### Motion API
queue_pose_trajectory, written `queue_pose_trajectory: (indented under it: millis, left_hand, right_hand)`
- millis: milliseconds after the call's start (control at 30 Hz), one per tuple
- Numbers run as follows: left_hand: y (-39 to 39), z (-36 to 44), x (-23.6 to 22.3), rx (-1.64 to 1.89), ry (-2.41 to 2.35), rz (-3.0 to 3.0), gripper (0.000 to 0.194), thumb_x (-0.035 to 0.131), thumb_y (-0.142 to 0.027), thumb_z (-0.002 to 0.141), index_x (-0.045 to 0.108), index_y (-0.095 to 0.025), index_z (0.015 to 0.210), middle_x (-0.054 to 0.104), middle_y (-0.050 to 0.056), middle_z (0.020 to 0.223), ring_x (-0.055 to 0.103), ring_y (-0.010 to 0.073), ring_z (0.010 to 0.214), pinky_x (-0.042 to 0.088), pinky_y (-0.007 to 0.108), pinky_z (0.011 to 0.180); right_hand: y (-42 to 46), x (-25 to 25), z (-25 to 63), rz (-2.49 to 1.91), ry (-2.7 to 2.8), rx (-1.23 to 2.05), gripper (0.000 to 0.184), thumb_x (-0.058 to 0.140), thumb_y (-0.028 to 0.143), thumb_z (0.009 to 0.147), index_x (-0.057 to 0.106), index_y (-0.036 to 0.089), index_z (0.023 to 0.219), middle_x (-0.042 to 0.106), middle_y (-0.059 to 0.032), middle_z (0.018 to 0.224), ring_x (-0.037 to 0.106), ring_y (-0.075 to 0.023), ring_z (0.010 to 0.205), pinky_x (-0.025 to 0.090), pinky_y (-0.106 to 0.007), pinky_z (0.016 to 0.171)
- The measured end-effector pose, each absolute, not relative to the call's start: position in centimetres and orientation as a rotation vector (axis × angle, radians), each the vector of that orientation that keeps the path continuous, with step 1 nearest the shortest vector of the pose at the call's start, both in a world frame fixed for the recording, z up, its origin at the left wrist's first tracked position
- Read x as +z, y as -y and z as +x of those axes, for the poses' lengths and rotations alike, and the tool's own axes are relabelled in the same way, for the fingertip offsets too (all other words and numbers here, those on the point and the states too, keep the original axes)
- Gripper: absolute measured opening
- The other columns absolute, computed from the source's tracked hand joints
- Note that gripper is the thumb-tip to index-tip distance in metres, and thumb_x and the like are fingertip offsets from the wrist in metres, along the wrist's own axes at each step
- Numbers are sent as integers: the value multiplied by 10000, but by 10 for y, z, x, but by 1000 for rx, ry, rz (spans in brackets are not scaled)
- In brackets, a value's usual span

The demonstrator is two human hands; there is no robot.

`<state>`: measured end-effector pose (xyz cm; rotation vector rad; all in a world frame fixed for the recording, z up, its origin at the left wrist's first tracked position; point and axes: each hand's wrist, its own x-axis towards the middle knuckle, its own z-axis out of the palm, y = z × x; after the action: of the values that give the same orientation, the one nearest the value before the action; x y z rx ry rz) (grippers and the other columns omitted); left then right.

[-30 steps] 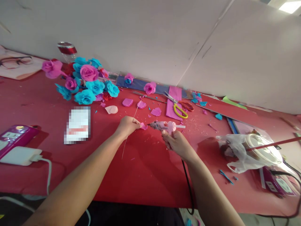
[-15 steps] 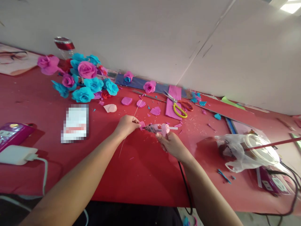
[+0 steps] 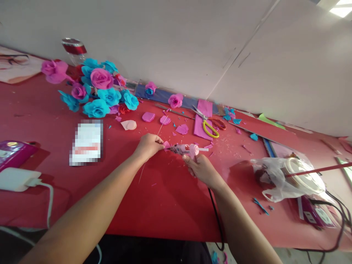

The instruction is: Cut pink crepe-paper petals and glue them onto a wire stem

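Between the fingertips of my left hand [image 3: 150, 146] is a small pink paper petal [image 3: 166, 145]. A thin wire [image 3: 162, 124] passes through the same hand, its ends showing above and below. My right hand [image 3: 202, 168] is wrapped round a pink hot glue gun [image 3: 183, 149] with a glue stick poking out of its back. The gun's dark nozzle points left and meets the petal's edge; whether glue comes out is too small to tell. Just beyond lie loose pink petals [image 3: 148, 117] and a pale petal piece [image 3: 128, 125].
A bunch of blue and pink paper roses [image 3: 101, 79] stands back left. Scissors [image 3: 210, 129] lie on a pink paper strip [image 3: 202, 110]. Rightward are a plastic bag with a tub [image 3: 291, 178] and a power strip [image 3: 316, 214]. A white charger [image 3: 19, 179] sits left. The glue gun's cord [image 3: 216, 212] hangs over the front edge.
The view has shifted slightly. Both hands keep almost the same place, with the glue gun's nozzle still at the petal.
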<state>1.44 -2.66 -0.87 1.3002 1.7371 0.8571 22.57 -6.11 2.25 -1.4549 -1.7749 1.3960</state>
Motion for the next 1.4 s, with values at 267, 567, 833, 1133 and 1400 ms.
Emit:
queue_pose_trajectory:
  millis: [267, 567, 833, 1133, 1400]
  left_hand:
    - [25, 13, -11, 847, -1726, 1340, 81, 710, -252, 584, 677, -190, 625, 678, 32, 657, 602, 186, 695, 403, 264, 621]
    - [24, 13, -13, 817, -1738, 1360, 85, 698, -248, 601, 673, -184, 651, 683, 26, 685, 603, 171, 699, 413, 256, 628]
    - [25, 13, -11, 835, -1729, 1347, 89, 702, -251, 594, 673, -182, 641, 683, 25, 671, 604, 175, 688, 413, 259, 621]
    - [24, 12, -14, 837, -1726, 1365, 89, 696, -259, 596, 683, -185, 644, 686, 30, 671, 606, 177, 683, 408, 262, 610]
    - [24, 13, -16, 831, -1727, 1342, 93, 708, -263, 589, 685, -189, 641, 679, 25, 655, 597, 178, 672, 394, 263, 601]
  right_hand:
    - [61, 26, 224, -1480, 1803, 1348, 340, 515, 528, 848, 578, 195, 856, 376, 70, 410, 362, -96, 364, 271, -223, 384]
    - [60, 27, 226, -1546, 1833, 1299, 391, 491, 529, 854, 603, 158, 903, 363, 74, 441, 363, -90, 392, 285, -211, 400]
    - [59, 30, 227, -1449, 1912, 1223, 396, 492, 466, 876, 615, 220, 1161, 367, 73, 491, 359, -93, 436, 289, -206, 437]
    - [59, 26, 227, -1451, 1855, 1212, 435, 517, 484, 858, 631, 205, 1171, 385, 68, 474, 349, -103, 433, 285, -220, 456]
    - [61, 29, 225, -1449, 1903, 1135, 392, 528, 454, 851, 670, 208, 1122, 445, 57, 471, 382, -104, 432, 327, -223, 484]
